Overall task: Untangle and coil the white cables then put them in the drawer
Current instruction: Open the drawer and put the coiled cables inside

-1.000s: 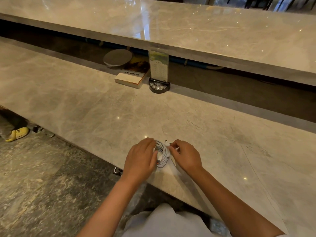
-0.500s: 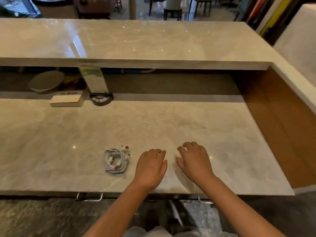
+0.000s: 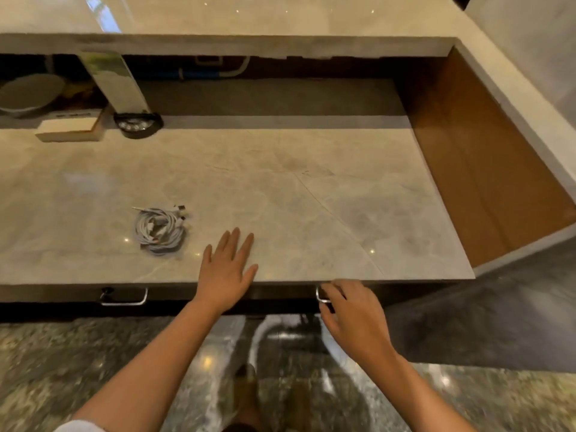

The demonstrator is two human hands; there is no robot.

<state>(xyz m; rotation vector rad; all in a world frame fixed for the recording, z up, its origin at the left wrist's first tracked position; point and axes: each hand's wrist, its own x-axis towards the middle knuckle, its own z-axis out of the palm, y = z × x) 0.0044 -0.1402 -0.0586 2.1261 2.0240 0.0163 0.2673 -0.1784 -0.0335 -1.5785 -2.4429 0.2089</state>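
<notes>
The coiled white cables (image 3: 159,230) lie in a loose bundle on the marble counter (image 3: 311,213), free of both hands. My left hand (image 3: 226,269) rests flat on the counter's front edge, fingers straight, just right of the bundle. My right hand (image 3: 352,313) is below the counter edge, its fingers curled round the metal drawer handle (image 3: 322,296) on the dark drawer front (image 3: 280,294). The drawer looks closed.
A second metal handle (image 3: 124,297) sits on the drawer front to the left. At the counter's back left stand a black-based sign holder (image 3: 137,123), a white box (image 3: 68,129) and a round plate (image 3: 28,92). A brown wooden panel (image 3: 473,169) bounds the right side.
Both hands let go of the cable bundle and left it on the counter. The left hand now lies flat at the edge; the right hand dropped to the drawer handle. The view tilted down.
</notes>
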